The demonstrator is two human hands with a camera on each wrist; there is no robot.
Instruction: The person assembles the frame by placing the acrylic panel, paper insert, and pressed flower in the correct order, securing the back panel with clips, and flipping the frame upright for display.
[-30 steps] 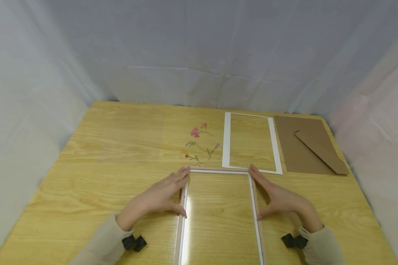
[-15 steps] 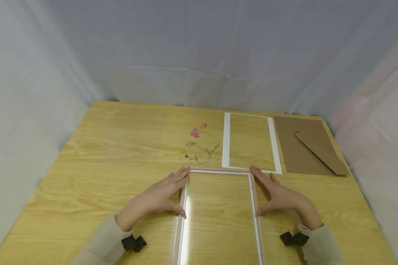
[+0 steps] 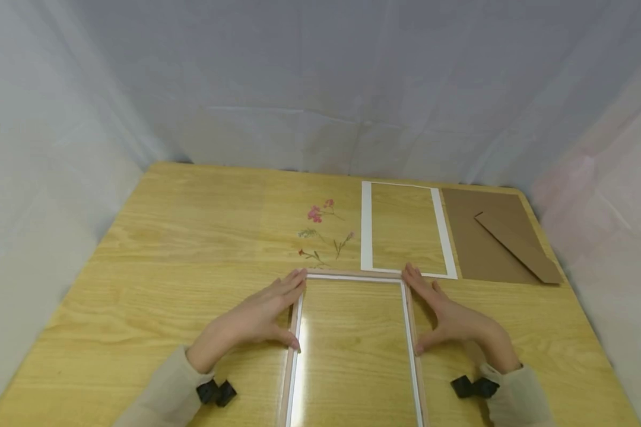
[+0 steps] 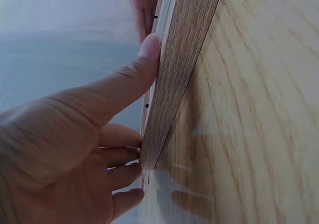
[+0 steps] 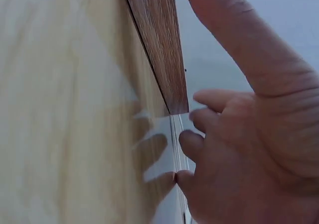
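Observation:
A light wooden picture frame [image 3: 355, 275] with a white inner lip lies on the table in front of the person, its near end cut off by the head view. At its far left corner, the left hand [image 3: 248, 317] rests with extended fingers along the side; in the left wrist view its thumb touches the top edge of the wooden side [image 4: 184, 45]. Spread fingers of the right hand [image 3: 456, 320] lie along the far right corner, thumb lower on that side. In the right wrist view, the fingers of this hand [image 5: 239, 134] are loosely bent beside the frame's end [image 5: 159, 45].
Just beyond the frame lies a white mat border [image 3: 366, 225], close to its far edge. Right of that is a brown backing board [image 3: 475, 255] with a folding stand [image 3: 515, 246]. Several pressed flowers, among them a pink one [image 3: 314, 213], lie left of the mat.
The white mat has shifted slightly right. The right hand's fingers and thumb have moved a little at the frame's right side; the left hand stays put.

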